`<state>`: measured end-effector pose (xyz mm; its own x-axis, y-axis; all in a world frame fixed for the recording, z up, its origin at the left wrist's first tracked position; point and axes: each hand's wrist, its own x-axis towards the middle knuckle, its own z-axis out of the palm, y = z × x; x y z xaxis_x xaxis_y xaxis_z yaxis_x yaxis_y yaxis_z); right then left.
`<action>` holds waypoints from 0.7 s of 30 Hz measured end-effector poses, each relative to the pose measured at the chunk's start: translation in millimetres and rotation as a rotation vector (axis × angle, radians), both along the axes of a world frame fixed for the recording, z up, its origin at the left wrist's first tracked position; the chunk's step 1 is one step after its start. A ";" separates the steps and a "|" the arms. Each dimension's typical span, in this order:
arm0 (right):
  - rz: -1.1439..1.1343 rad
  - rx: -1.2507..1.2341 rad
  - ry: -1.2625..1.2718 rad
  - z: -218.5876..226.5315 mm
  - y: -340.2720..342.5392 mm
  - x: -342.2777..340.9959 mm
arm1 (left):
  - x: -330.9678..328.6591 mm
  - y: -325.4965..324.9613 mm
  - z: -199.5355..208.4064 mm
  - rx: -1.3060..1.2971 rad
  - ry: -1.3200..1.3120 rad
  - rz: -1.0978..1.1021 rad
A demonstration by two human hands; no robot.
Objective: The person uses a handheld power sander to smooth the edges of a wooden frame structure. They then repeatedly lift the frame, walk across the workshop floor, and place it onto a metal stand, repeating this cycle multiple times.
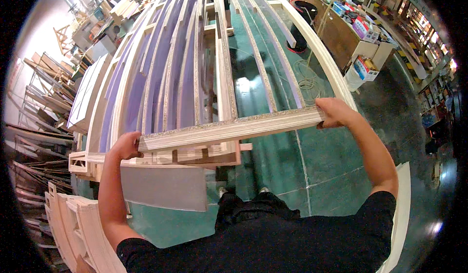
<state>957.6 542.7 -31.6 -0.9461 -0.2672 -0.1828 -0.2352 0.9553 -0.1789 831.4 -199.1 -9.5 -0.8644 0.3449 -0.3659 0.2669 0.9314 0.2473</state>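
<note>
Hands point(126, 146) point(334, 112) grip opposite ends of board stack point(229, 128).

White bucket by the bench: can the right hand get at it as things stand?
Probably not. The right hand grips the board stack's end, and the bucket stands well beyond it across open floor.

We see a brightly lit workshop, with overhead light throwing white glare patches on the glossy green floor point(253, 85). The fisheye lens bends the long boards point(195, 58) toward the rim, black corners frame everything, and the far edges look soft and slightly blurred.
</note>
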 end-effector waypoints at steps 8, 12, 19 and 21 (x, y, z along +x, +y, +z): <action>-0.032 0.030 -0.046 -10.9 97.9 -26.0 | -29.4 113.7 -9.1 -0.011 -0.030 -0.012; -0.082 -0.004 -0.065 -13.2 138.1 -50.4 | -54.1 158.5 -18.3 -0.010 0.078 -0.080; -0.158 0.015 -0.092 -5.4 205.0 -117.2 | -116.3 235.7 -13.6 0.053 0.047 -0.054; -0.141 -0.002 -0.070 -8.2 225.8 -143.5 | -141.1 244.9 -13.0 0.003 0.050 -0.036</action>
<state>814.0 768.5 -39.9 -0.9593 -0.1334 -0.2488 -0.0861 0.9776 -0.1922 690.3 45.8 -22.5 -0.8684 0.3776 -0.3215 0.3128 0.9201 0.2358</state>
